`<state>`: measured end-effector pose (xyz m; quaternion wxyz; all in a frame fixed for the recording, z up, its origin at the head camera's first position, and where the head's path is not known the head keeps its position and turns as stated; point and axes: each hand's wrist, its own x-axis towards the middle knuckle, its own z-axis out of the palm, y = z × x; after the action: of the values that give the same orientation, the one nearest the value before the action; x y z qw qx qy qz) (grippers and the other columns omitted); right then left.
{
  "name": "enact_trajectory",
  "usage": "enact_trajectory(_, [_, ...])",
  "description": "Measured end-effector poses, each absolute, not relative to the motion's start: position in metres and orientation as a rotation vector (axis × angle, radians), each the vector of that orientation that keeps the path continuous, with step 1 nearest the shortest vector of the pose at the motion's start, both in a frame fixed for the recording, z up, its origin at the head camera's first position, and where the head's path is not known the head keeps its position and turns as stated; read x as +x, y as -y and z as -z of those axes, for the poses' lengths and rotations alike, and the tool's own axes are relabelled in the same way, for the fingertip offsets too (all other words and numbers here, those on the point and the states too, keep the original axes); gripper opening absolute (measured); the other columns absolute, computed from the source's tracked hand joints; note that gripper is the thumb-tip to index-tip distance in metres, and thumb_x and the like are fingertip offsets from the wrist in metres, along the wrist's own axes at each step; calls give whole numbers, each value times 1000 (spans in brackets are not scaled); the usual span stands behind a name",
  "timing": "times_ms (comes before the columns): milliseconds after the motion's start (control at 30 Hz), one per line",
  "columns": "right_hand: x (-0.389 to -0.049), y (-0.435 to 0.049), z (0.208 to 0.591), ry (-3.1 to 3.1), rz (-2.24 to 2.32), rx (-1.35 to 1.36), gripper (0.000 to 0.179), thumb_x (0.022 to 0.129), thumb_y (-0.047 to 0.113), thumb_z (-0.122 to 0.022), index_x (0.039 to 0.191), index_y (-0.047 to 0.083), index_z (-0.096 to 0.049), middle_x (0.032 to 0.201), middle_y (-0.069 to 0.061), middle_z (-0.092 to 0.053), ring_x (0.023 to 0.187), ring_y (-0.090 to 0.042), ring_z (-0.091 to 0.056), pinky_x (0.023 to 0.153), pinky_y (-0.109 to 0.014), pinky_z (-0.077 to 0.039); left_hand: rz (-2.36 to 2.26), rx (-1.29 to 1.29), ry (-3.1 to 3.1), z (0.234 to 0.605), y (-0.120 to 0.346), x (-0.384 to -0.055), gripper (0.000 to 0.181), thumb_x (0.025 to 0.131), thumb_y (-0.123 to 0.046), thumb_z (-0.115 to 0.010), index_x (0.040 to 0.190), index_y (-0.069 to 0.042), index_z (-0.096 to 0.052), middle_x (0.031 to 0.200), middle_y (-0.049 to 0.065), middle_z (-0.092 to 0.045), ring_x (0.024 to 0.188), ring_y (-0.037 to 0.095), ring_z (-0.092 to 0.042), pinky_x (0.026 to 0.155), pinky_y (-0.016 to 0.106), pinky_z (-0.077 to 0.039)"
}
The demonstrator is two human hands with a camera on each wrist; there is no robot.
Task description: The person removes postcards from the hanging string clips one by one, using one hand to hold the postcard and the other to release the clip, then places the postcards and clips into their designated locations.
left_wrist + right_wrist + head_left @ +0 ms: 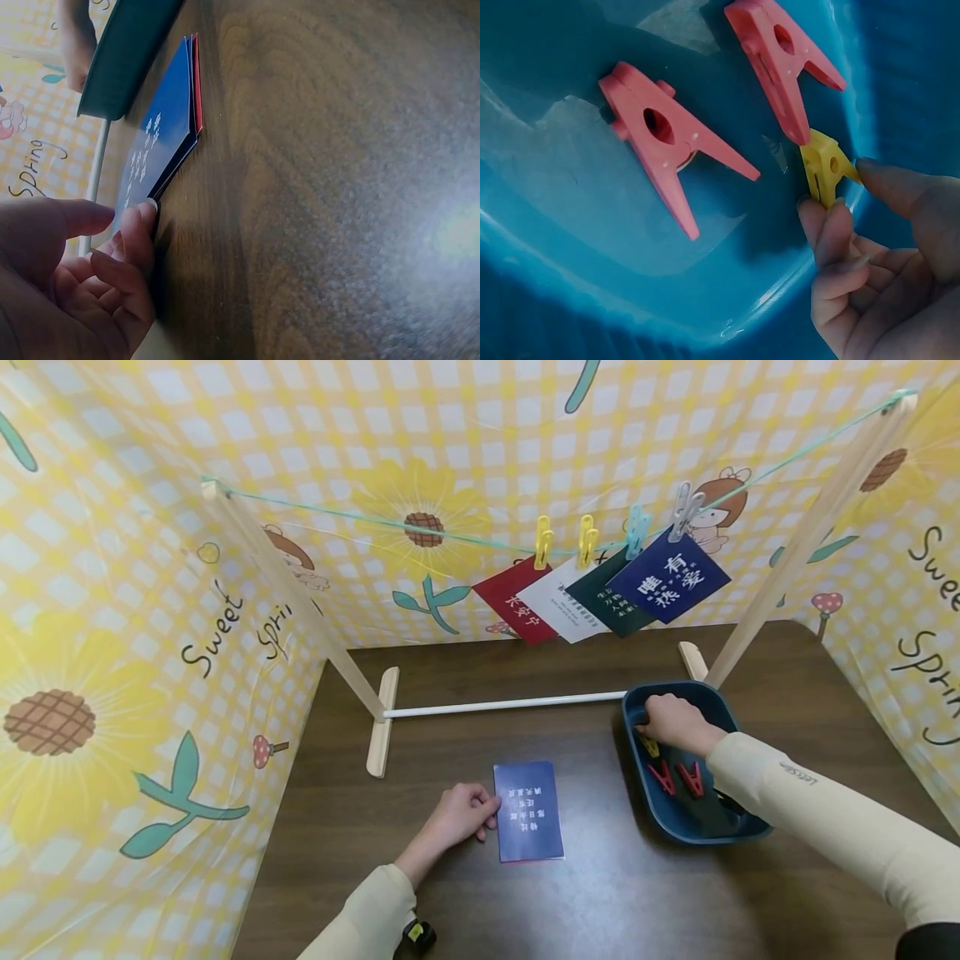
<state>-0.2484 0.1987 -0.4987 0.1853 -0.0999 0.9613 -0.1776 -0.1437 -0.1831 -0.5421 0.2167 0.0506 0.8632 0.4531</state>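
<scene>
My left hand (459,814) pinches the left edge of a small stack of cards (529,814) lying on the table. The top card is blue with white writing; a red edge shows lower in the stack (198,94). Inside a dark blue basin (678,835), my right hand (678,722) holds a yellow clothespin (825,161) between thumb and fingers. Two red clothespins lie in the basin, one red clothespin (667,139) apart from the hand and the other red clothespin (780,60) close by the yellow one.
A green cord (360,518) runs between two wooden posts (296,602). From it hang a red card (513,597), a white card (566,606), a green card (611,597) and a blue card (670,577), each clipped. A white rod (510,703) joins the post feet.
</scene>
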Motion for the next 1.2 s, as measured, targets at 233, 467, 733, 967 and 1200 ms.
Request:
enact_trajectory(233, [-249, -198, 496, -2711, 504, -288, 29, 99, 18, -70, 75, 4, -63, 67, -7, -58, 59, -20, -58, 54, -29, -46, -1262, 136, -2404, 542, 183, -145, 24, 103, -20, -66, 84, -5, -69, 68, 1, -71, 48, 9, -62, 49, 24, -46])
enact_trajectory(467, [-249, -201, 493, -2702, 528, -277, 33, 101, 21, -68, 73, 6, -61, 64, -5, -56, 57, -19, -58, 53, -27, -46, -1269, 142, -2426, 541, 183, -145, 25, 103, -20, -66, 83, -5, -69, 67, 1, -72, 49, 12, -64, 49, 25, -48])
enact_trajectory(733, [-242, -203, 483, -2715, 529, -258, 29, 103, 24, -64, 81, 4, -63, 67, -6, -56, 58, -19, -56, 54, -28, -46, -1268, 167, -2399, 538, 185, -143, 25, 103, -19, -66, 83, -3, -70, 68, 4, -72, 52, 15, -67, 51, 25, -50])
enact_trajectory(967, [-228, -204, 475, -2751, 569, -282, 25, 103, 23, -65, 90, 1, -65, 71, -6, -60, 59, -18, -57, 54, -29, -52, -1248, 178, -2386, 533, 189, -142, 26, 104, -18, -65, 85, -1, -71, 70, 5, -72, 53, 13, -65, 52, 26, -53])
enact_trajectory(1200, [-214, -203, 469, -2808, 614, -324, 23, 102, 22, -67, 96, -1, -68, 72, -5, -62, 57, -16, -57, 53, -29, -53, -1252, 186, -2450, 524, 191, -148, 25, 103, -18, -65, 85, -1, -71, 71, 8, -73, 50, 13, -59, 49, 26, -48])
